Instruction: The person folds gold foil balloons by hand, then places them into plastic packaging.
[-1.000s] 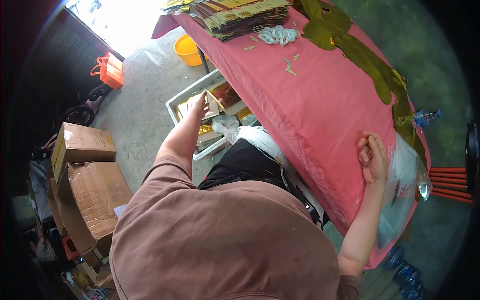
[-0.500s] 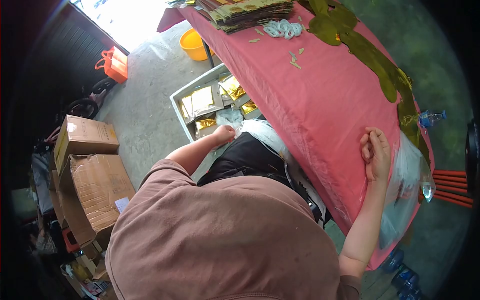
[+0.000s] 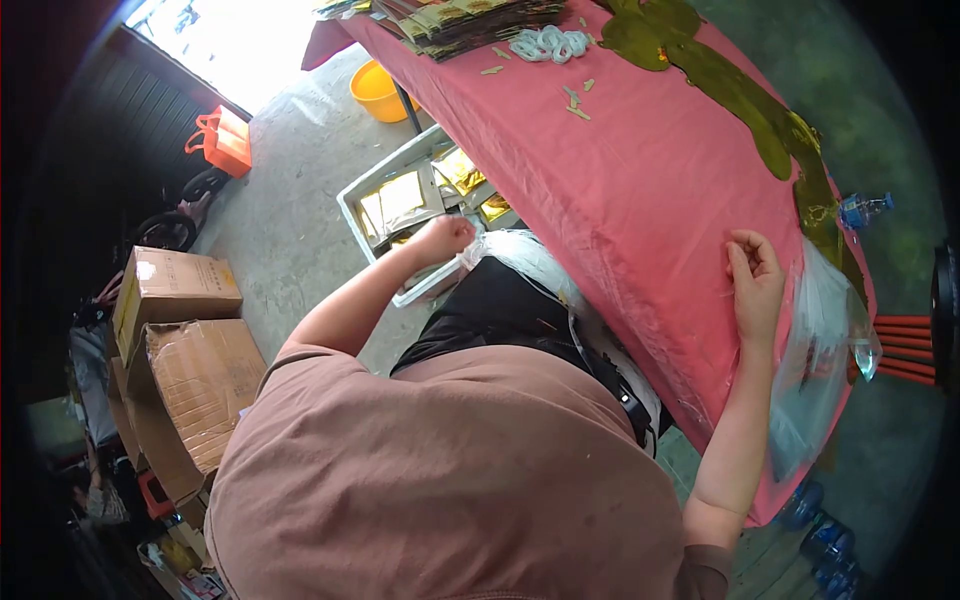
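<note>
My left hand (image 3: 445,240) is closed in a fist above the near side of a white crate (image 3: 350,215). Its fingertips are beside crumpled clear plastic (image 3: 515,252) lying over my lap; whatever they hold is hidden. My right hand (image 3: 757,290) hovers over the pink tablecloth (image 3: 640,230), palm turned inward, fingers loosely curled and apart from the thumb, with nothing visible in it. Just right of that hand, a pile of clear plastic bags (image 3: 815,330) hangs along the table's edge. Flat packets with gold foil (image 3: 395,198) lie inside the crate.
On the table are a stack of printed packets (image 3: 480,25), white rings of cord (image 3: 548,44), small slips (image 3: 578,112) and a dark gold sheet (image 3: 740,100). Cardboard boxes (image 3: 205,385) stand at left. A yellow tub (image 3: 378,92) and orange bag (image 3: 222,142) are farther off.
My left hand has risen from beside my lap, up over the crate. My right hand has shifted slightly, its fingers bending and thumb lifting. The camera view has tilted a little.
</note>
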